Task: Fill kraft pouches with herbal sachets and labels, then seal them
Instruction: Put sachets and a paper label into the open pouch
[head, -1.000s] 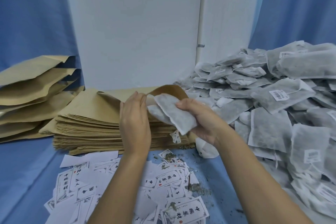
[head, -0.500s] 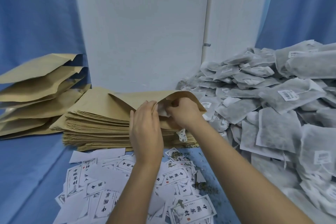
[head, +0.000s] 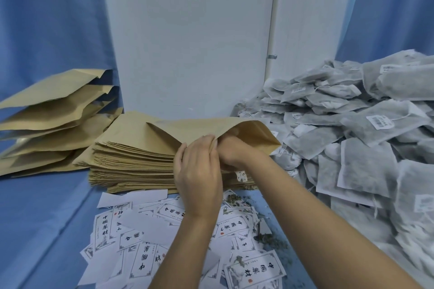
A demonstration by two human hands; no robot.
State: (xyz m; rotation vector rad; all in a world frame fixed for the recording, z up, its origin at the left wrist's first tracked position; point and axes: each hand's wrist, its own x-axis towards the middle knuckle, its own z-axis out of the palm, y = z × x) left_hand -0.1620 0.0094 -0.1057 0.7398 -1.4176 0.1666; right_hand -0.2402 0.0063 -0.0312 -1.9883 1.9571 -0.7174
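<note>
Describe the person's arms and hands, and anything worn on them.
The left forearm and right forearm are bare to the frame edge: no sleeves or cuffs. The left hand and right hand wear no gloves; no watch, bracelet or ring shows. The right hand's fingers are hidden inside the kraft pouch, so rings there cannot be ruled out.

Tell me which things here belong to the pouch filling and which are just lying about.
Job: open kraft pouch, left hand pinching its lip, right hand inside it, pouch stack, sachet pile, labels.
Lying about: herb crumbs, white panel, blue cloth.
</note>
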